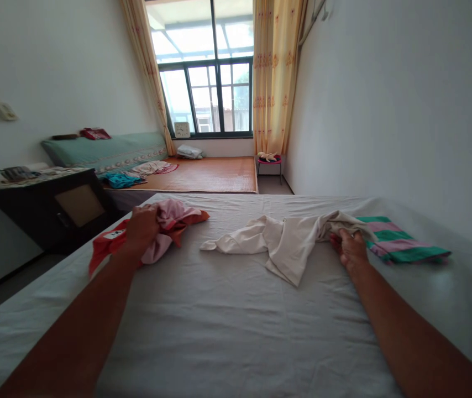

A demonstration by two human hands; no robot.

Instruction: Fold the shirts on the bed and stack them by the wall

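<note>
My left hand grips a crumpled pink garment that lies on top of a red-orange garment near the left edge of the bed. My right hand holds one end of a cream-white garment, which is spread loosely across the middle of the grey sheet. Just right of that hand lies a folded cloth with green and pink stripes, touching the cream garment's end.
A dark cabinet stands left of the bed. Beyond is a second bed with a woven mat, green pillows and scattered clothes. A small pink stool is under the curtained window. A white wall runs along the right.
</note>
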